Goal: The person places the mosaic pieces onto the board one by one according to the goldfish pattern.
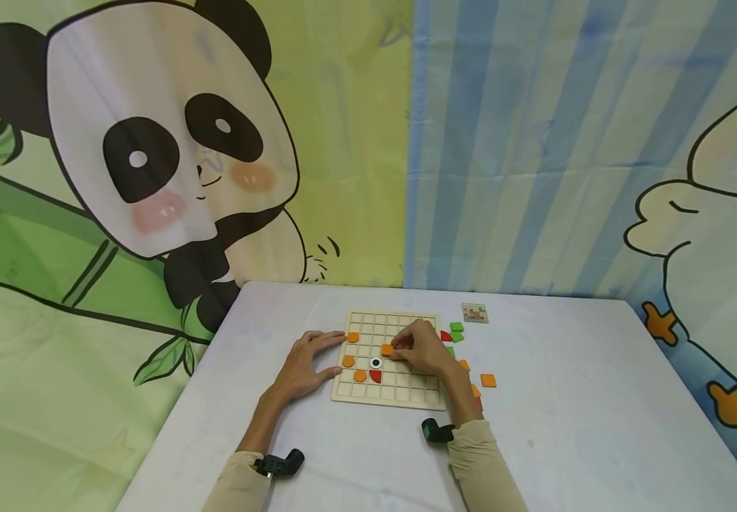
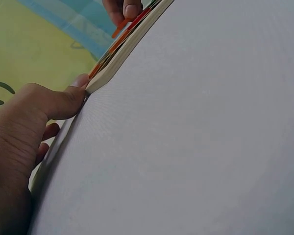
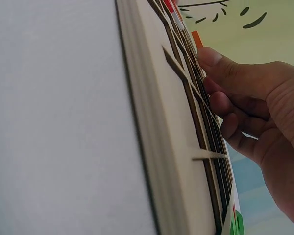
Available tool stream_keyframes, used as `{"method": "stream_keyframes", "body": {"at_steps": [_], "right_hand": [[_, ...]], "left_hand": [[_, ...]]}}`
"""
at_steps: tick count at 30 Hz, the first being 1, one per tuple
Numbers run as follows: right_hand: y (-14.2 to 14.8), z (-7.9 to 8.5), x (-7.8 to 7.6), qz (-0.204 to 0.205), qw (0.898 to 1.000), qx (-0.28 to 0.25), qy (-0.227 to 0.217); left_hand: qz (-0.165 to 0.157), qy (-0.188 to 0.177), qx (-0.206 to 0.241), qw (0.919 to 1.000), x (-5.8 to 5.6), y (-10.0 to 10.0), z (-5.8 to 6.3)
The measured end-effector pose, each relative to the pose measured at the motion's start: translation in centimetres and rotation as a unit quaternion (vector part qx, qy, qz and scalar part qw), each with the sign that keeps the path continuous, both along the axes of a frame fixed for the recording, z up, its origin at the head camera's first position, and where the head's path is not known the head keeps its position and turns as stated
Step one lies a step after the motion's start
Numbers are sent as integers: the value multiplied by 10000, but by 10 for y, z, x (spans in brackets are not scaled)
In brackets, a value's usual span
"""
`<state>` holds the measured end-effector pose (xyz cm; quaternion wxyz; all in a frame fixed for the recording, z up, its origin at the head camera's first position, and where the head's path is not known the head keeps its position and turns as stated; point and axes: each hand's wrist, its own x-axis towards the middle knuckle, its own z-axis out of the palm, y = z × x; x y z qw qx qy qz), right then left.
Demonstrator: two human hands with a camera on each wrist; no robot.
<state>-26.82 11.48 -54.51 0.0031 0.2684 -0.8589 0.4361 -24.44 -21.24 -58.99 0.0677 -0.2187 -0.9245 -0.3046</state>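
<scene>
A square wooden grid board (image 1: 407, 395) lies on the white table. Over its middle my right hand (image 1: 425, 348) pinches an orange square tile (image 1: 387, 350) between thumb and fingers; in the right wrist view the tile (image 3: 197, 39) sticks out tilted past the thumb. My left hand (image 1: 301, 366) rests at the board's left edge, its fingers spread and thumb touching the rim, as the left wrist view also shows at the corner. On the board are orange round pieces (image 1: 353, 338), a black-and-white eye piece (image 1: 375, 363) and a red quarter-round piece (image 1: 375, 376).
Right of the board lie loose green tiles (image 1: 457, 327), red pieces (image 1: 446, 336) and orange squares (image 1: 488, 380), some partly hidden by my right arm. A small patterned card (image 1: 474, 313) lies at the back right. Cartoon-printed curtains hang behind the table (image 1: 586, 398).
</scene>
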Motion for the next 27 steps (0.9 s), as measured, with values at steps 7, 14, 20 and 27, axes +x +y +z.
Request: {"method": "stream_keyframes", "body": {"at_steps": [7, 14, 20, 27], "right_hand": [[-4, -2, -3, 47, 9999, 51, 73], [-8, -3, -6, 199, 9997, 60, 111], [-11, 1, -3, 180, 9998, 90, -56], [-15, 5, 0, 237, 9996, 72, -99]], "left_hand": [[19, -65, 58, 10000, -1, 0, 0], [22, -81, 54, 9999, 0, 1, 0], [53, -204, 31, 9998, -2, 1, -1], [55, -183, 6, 9998, -2, 0, -2]]}}
